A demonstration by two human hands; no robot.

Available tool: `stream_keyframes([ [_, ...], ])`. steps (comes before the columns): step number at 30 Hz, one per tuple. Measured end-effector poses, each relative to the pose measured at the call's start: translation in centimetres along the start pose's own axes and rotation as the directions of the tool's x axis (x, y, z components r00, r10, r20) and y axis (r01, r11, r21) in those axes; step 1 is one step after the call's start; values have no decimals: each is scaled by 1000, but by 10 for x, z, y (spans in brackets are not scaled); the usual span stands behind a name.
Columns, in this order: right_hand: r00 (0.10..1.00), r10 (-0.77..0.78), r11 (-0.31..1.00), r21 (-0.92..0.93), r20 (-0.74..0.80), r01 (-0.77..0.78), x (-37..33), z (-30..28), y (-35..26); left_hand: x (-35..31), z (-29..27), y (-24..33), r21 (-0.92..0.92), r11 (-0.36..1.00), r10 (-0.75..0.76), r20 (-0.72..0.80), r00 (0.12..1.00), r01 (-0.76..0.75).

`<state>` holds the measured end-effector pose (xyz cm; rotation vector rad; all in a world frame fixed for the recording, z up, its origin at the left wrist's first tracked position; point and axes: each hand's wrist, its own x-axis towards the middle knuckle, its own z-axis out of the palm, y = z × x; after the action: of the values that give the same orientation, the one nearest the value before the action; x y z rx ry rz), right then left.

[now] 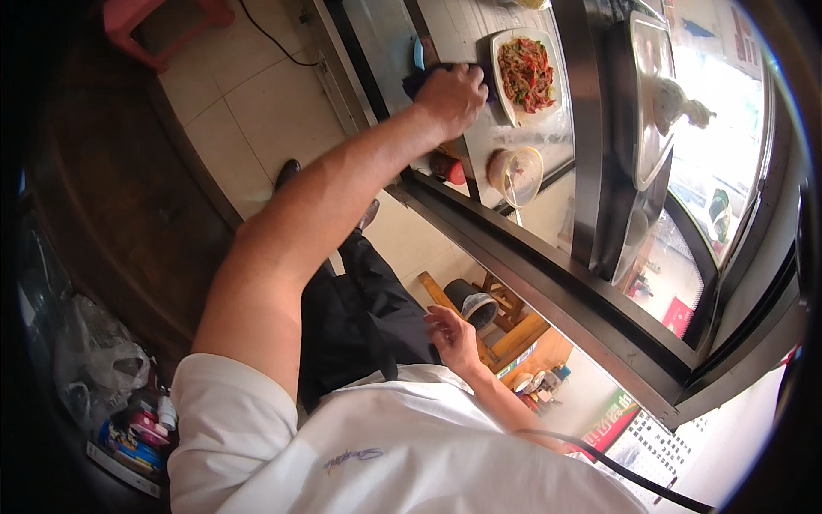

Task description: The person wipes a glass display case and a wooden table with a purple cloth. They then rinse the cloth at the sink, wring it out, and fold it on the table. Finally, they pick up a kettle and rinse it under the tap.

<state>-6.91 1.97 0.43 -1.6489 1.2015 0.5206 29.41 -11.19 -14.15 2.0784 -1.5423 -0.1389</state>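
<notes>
White shirt [411, 441]: dark cursive lettering [354, 459], below-left of the right grip [451, 340]. Red-and-green poster [606, 421]: pale characters, below-right. White sheet [652, 452] beyond: rows of small, illegible black marks.

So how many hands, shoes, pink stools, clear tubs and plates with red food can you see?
Hands: 2
Shoes: 2
Pink stools: 1
Clear tubs: 1
Plates with red food: 1
Total: 7

short-sleeved white shirt [402, 454], black trousers [342, 343]

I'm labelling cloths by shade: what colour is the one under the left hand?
The cloth under the left hand is dark bluish-purple; see the head view.
</notes>
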Motion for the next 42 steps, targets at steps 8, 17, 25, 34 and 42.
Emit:
stream_keyframes([
  [8,998,15,998,68,58,-19,-2,-7,25,-27,15,68,-163,985,78,161,984,-51],
  [17,986,-120,958,273,114,85,25,-5,-36,-40,8,62,-170,978,157,224,962,-120],
  [25,991,-30,939,345,132,-17,32,-1,-35,-86,-16,18,-295,952,231,512,827,-84],
  [34,974,153,963,196,167,-184,37,1,-9,-158,13,-114,-489,571,-636,244,732,659],
  [42,957,239,953,149,166,-264,47,-3,7,-122,-32,-67,-672,636,-623,-155,767,380],
])
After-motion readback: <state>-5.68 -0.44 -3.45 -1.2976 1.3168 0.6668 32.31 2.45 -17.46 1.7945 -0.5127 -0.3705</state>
